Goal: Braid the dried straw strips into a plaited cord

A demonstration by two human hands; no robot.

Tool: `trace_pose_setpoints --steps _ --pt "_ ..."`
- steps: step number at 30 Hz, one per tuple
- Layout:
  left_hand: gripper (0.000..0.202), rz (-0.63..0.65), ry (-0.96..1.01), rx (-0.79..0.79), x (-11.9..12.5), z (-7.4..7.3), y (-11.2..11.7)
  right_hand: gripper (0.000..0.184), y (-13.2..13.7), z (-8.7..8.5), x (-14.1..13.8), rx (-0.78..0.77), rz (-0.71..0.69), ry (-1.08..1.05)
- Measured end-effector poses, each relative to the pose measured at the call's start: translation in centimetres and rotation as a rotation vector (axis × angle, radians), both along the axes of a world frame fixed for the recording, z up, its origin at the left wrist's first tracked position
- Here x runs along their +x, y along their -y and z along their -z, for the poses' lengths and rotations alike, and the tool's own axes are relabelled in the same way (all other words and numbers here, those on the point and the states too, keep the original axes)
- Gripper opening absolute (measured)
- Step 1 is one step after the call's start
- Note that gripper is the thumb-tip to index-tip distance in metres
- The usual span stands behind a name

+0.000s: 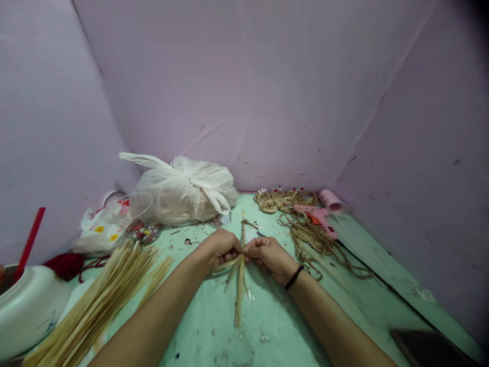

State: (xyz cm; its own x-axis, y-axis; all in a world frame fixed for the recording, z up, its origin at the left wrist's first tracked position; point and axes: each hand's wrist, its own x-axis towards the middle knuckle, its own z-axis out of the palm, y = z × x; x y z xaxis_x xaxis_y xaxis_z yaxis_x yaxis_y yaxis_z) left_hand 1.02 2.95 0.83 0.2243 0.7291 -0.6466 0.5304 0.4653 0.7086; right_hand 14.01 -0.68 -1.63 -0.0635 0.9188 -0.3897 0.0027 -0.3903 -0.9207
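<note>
My left hand (219,247) and my right hand (267,253) meet at the middle of the green table (275,326), both pinched on a small bundle of straw strips (240,285). The strips cross where my fingers grip; one end sticks up past the hands, the longer end trails toward me on the table. A black band circles my right wrist.
A large sheaf of straw strips (99,300) lies at the left beside a white ceramic pot (30,306). Behind are a white plastic bag (183,188), a bag of beads (143,232), braided rope (317,239), a pink glue gun (317,216) and pink tape (330,200). Pink walls enclose the table.
</note>
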Motion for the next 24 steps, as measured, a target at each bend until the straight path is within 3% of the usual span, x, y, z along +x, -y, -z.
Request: trace_pose_setpoints --steps 2,5,9,14,21,24 --pt "0.011 0.021 0.088 -0.072 -0.1 0.0 -0.1 0.003 0.1 -0.1 0.0 -0.004 0.009 -0.013" --pt "0.008 0.061 0.185 -0.032 -0.3 0.3 -0.3 0.002 0.1 -0.1 0.1 -0.005 0.018 -0.031" --pt "0.005 0.057 0.087 0.067 -0.4 0.4 -0.1 0.003 0.2 -0.1 0.1 -0.024 0.016 -0.034" --pt "0.019 0.042 -0.017 0.201 0.0 0.0 0.4 0.003 0.1 -0.4 0.4 -0.071 0.011 -0.057" --pt "0.011 0.079 0.237 0.000 0.1 0.2 0.5 0.001 0.0 -0.2 0.8 -0.064 -0.032 -0.120" --pt "0.014 0.080 0.243 -0.056 0.1 0.3 0.4 0.007 0.1 -0.4 1.1 -0.057 -0.097 -0.125"
